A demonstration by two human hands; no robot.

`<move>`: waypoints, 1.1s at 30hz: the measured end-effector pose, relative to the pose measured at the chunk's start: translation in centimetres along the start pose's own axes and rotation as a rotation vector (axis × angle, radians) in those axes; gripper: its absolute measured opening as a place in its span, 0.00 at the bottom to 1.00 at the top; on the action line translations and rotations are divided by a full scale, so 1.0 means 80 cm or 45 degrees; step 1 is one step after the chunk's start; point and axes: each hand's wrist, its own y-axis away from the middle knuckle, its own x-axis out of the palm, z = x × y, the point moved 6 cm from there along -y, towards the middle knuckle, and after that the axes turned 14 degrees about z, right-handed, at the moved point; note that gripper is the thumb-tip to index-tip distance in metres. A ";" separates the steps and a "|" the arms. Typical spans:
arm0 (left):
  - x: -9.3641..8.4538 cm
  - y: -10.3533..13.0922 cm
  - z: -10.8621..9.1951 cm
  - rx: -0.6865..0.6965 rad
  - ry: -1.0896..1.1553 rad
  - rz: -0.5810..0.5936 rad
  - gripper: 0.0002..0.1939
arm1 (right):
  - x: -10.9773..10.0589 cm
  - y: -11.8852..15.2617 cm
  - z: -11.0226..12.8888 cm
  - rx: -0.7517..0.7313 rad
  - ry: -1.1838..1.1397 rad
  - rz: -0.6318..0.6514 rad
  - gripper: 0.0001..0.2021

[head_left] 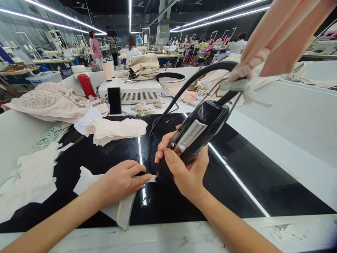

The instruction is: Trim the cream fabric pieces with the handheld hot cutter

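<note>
My right hand (186, 168) is wrapped round a black handheld device (202, 126) with a metal plate on its side, its lower end near the black tabletop (179, 207). A black cable and a twisted cloth strap run from its top. My left hand (123, 179) lies flat with fingers spread, pressing a white fabric piece (122, 211) on the tabletop. A narrow tip of the fabric reaches out past the fingertips to the lower end of the device. What the palm covers is hidden.
A stack of cream fabric pieces (118, 129) lies behind my left hand. More pale pieces (34, 172) are at the left. Farther back are a phone (114, 100), a white vented box (137, 92) and a red bottle (86, 85). White side walls flank the tabletop.
</note>
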 end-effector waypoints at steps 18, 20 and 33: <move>-0.004 0.035 0.002 -0.077 0.179 -0.122 0.11 | -0.004 0.002 -0.003 -0.017 -0.048 -0.007 0.20; -0.004 0.037 0.002 -0.089 0.196 -0.125 0.10 | -0.005 0.003 -0.003 -0.031 -0.056 -0.004 0.20; 0.003 0.037 0.002 -0.094 0.193 -0.167 0.10 | 0.017 -0.011 -0.017 -0.027 -0.086 0.009 0.18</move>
